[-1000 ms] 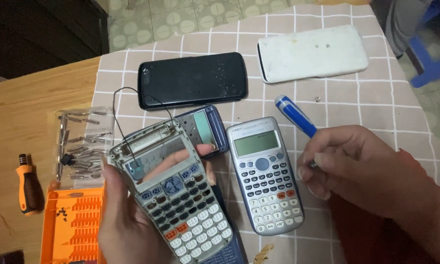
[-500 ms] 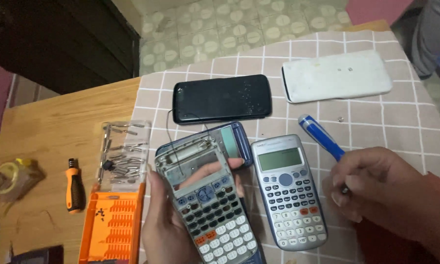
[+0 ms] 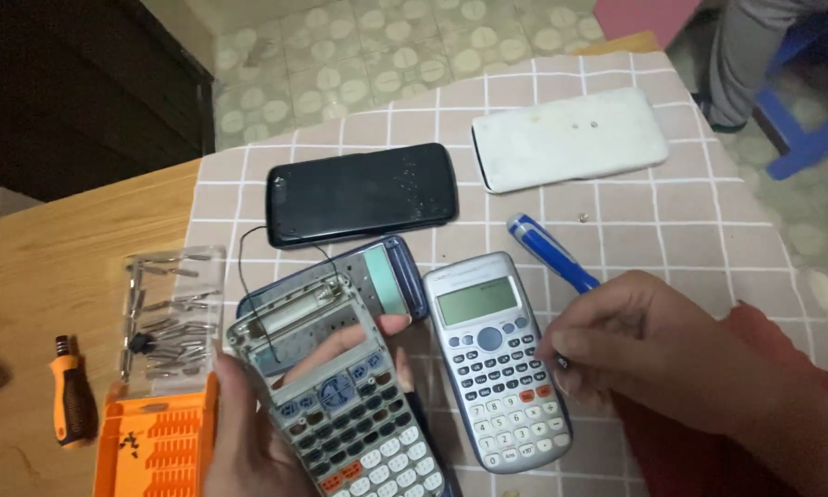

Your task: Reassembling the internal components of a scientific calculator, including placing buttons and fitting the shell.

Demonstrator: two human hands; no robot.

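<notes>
The table (image 3: 83,276) is carrying a checked cloth (image 3: 690,212), and on it a black cover (image 3: 362,193) and a white cover (image 3: 570,138) are lying flat at the far side, well apart from both hands. Nearer, a whole calculator (image 3: 501,364) is lying face up, its long axis running away from the person and leaning slightly left. The left hand (image 3: 258,442) is gripping an opened calculator (image 3: 340,396) from beneath, fingers closed round its edges, one fingertip showing through the empty display window; its back shell (image 3: 340,281) is lying behind it. The right hand (image 3: 653,359) is lying just right of the whole calculator, fingers curled shut on a blue pen (image 3: 552,253), fingertips touching that calculator's right edge. The right hand is the nearer to it. An orange bit case (image 3: 156,442) and a screwdriver (image 3: 72,400) are sitting at the left.
</notes>
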